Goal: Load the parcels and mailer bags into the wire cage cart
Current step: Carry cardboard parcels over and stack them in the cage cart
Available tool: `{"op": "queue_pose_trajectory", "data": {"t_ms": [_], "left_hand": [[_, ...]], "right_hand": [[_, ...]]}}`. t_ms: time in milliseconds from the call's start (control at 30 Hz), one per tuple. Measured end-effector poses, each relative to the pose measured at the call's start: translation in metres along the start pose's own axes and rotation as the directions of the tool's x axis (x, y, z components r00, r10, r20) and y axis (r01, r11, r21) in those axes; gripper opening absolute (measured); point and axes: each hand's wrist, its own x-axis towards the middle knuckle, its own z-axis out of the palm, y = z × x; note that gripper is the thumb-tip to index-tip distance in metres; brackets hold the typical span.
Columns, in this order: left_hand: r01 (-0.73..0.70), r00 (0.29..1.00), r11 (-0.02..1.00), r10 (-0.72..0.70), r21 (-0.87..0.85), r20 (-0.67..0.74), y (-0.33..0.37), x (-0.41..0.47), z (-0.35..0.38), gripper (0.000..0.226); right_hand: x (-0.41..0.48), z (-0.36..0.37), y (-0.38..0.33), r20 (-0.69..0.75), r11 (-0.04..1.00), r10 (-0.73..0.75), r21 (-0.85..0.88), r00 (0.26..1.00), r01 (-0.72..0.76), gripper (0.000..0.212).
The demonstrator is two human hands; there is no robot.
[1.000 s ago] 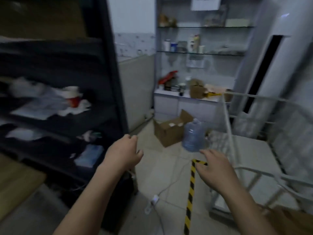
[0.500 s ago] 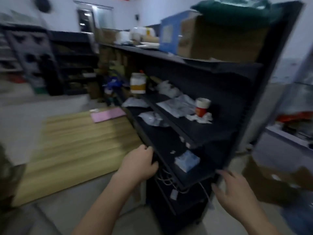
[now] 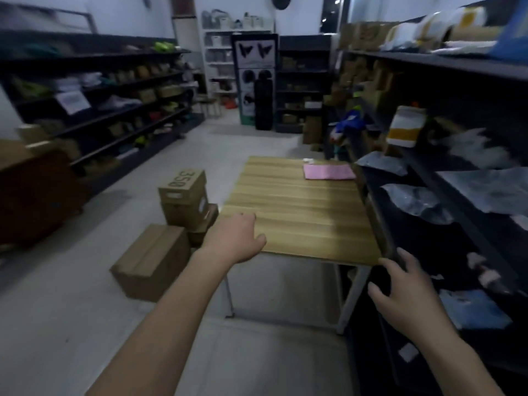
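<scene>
A large brown parcel (image 3: 151, 261) lies on the floor left of the wooden table (image 3: 300, 207). Behind it stands a stack of shoe boxes (image 3: 185, 201), the top one marked 350. Grey mailer bags (image 3: 420, 204) lie on the dark shelf unit (image 3: 463, 252) to the right. My left hand (image 3: 237, 238) hovers empty over the table's near left corner, fingers loosely curled. My right hand (image 3: 405, 295) is spread near the shelf's front edge and holds nothing. The wire cage cart is out of view.
A pink sheet (image 3: 328, 171) lies at the table's far right. Dark shelving (image 3: 100, 110) full of goods lines the left wall. More racks (image 3: 303, 87) stand at the back. Grey floor (image 3: 71, 324) stretches between the left shelving and the table.
The view has swung left, from the wire cart and water bottle, past the dark shelf, to the table and floor parcels. Both hands stay empty and raised.
</scene>
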Motion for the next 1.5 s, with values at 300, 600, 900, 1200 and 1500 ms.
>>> {"op": "queue_pose_trajectory", "data": {"t_ms": [300,600,900,1200,1500], "left_hand": [[0.223,0.975,0.974,-0.223,-0.029,-0.01,-0.151,-0.001,-0.003,0.039],[0.379,0.925,0.924,-0.38,-0.056,0.006,-0.292,0.01,-0.014,0.044],[0.498,0.867,0.865,-0.499,-0.056,0.007,-0.372,-0.004,-0.023,0.054],[0.589,0.808,0.806,-0.589,-0.051,0.031,-0.41,0.041,0.002,0.047],[0.672,0.739,0.74,-0.671,-0.009,0.054,-0.431,0.13,0.009,0.048]], "right_hand": [[0.044,0.064,-0.136,0.124,0.98,-0.187,-0.049,0.975,0.194,0.06],[0.087,0.126,-0.294,0.228,0.947,-0.313,-0.003,0.922,0.322,0.063],[0.113,0.159,-0.398,0.283,0.871,-0.469,-0.008,0.837,0.491,0.062],[0.165,0.197,-0.433,0.34,0.854,-0.495,0.024,0.799,0.519,0.064],[0.271,0.213,-0.477,0.33,0.825,-0.543,0.04,0.772,0.564,0.063]]}}
